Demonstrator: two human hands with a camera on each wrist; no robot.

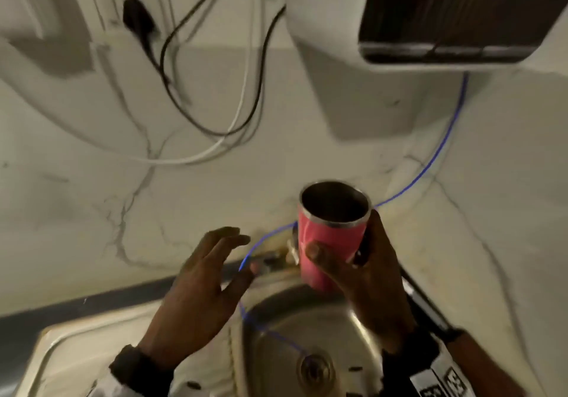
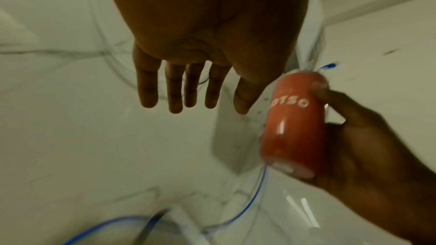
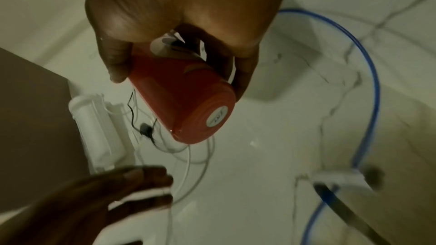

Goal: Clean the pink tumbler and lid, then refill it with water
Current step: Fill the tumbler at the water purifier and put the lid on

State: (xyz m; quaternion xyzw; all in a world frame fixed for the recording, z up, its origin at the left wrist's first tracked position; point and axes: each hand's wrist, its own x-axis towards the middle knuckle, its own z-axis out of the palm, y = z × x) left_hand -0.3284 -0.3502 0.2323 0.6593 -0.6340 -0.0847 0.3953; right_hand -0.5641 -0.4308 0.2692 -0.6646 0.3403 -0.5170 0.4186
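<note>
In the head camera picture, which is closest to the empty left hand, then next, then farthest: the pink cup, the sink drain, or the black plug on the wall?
From the left hand:
1. Pink cup, just right, held by the right hand.
2. Sink drain, below right.
3. Black plug, high up the wall.

A pink tumbler point(image 1: 330, 244) with a silver rim, a dark steel interior, white lettering on its side and a round white label on its base is recorded. A white wall point(image 1: 92, 206) veined with grey marble lines is noted, over which a blue tube point(image 1: 430, 166), black cables point(image 1: 196, 110) and a white cable point(image 1: 233, 126) are draped. A grey steel sink point(image 1: 276, 335) and a white appliance point(image 1: 461, 12) with a black glossy front panel are also listed.
</note>
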